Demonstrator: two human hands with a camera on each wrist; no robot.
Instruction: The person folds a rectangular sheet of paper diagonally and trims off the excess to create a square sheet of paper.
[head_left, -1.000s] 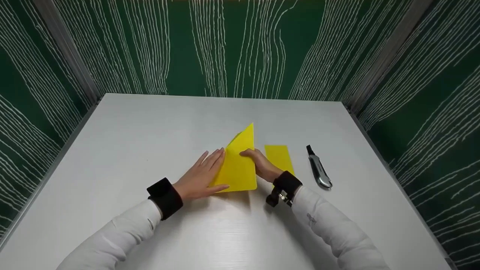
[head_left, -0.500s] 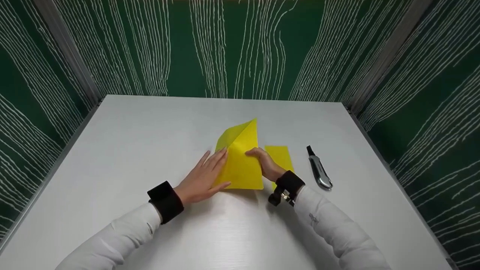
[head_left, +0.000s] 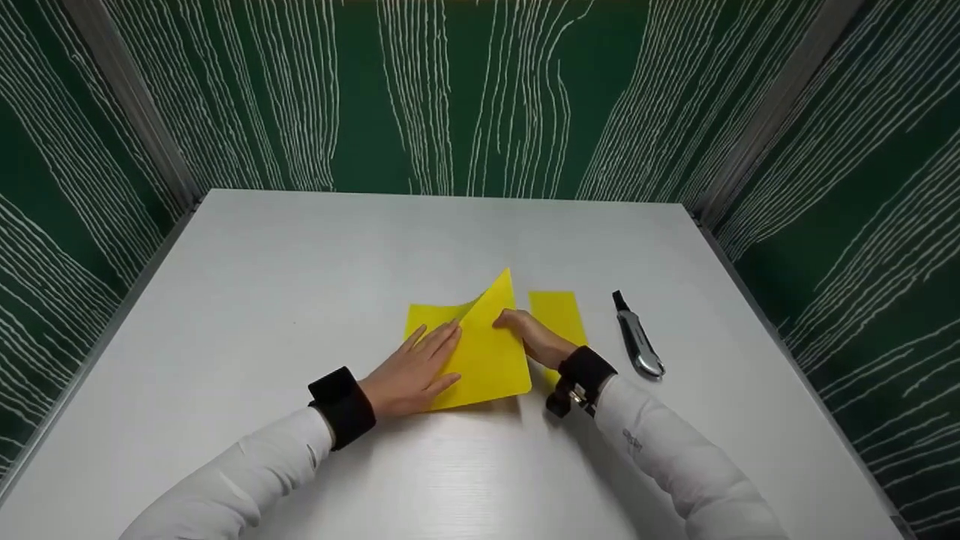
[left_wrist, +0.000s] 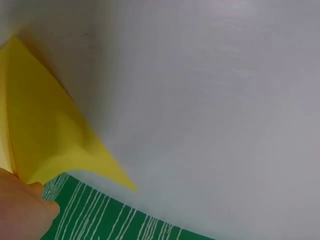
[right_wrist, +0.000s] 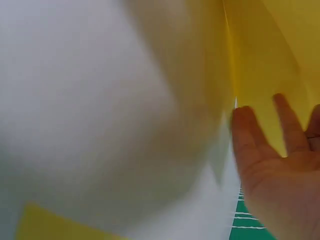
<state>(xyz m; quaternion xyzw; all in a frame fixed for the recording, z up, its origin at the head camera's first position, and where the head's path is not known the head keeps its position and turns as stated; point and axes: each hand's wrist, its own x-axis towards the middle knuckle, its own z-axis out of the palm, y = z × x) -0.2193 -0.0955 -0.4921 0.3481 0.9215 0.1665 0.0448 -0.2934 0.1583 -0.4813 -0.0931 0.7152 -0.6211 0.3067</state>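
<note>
A sheet of yellow paper [head_left: 487, 367] is bent over in the middle of the white table, its right part raised to a point. My left hand [head_left: 409, 379] rests on it with fingers extended, pressing along the bend. In the left wrist view, part of this hand [left_wrist: 25, 210] shows beside a drooping paper corner [left_wrist: 50, 125]. At the sheet's right edge, my right hand [head_left: 536, 336] holds it, thumb on the near face and fingers behind. The right wrist view shows those fingers [right_wrist: 245, 135] spread against the paper's underside [right_wrist: 265, 55].
A narrower yellow paper piece [head_left: 556, 313] lies on the table [head_left: 315, 247], partly behind the right hand. Farther right lies a utility knife [head_left: 639, 343] with a grey and black handle. Green walls [head_left: 480, 97] with white wavy lines surround the table.
The paper's raised point rose slightly, then came down lower, and its left part now spreads out toward the left. Both hands have shifted slightly right and nearer to me, still at the sheet.
</note>
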